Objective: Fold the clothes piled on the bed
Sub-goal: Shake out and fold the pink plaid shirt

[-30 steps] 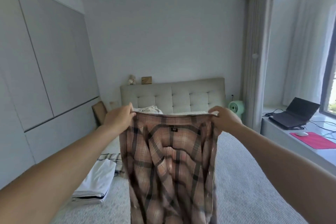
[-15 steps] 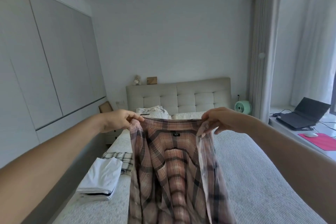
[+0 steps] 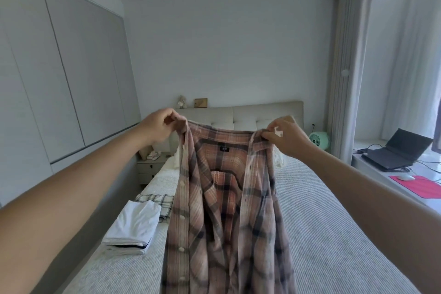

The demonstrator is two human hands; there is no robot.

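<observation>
From the head view, a pink plaid shirt (image 3: 224, 210) hangs open-fronted down the centre of the frame, above the bed (image 3: 322, 234), whose striped grey cover fills the lower half. The left hand (image 3: 158, 127) pinches the shirt's collar corner at centre left, fingers curled round the cloth; the right hand (image 3: 287, 137) pinches the opposite corner at centre right. At lower left, folded white clothes (image 3: 134, 225) lie on the bed beside a checked garment (image 3: 157, 200). A padded headboard (image 3: 250, 114) sits mid-frame against the white wall, grey wardrobe doors (image 3: 59, 67) fill the left, a nightstand (image 3: 150, 167) stands below them, and at right are curtains (image 3: 343, 55), a green fan (image 3: 318, 139) and a laptop (image 3: 398, 150).
</observation>
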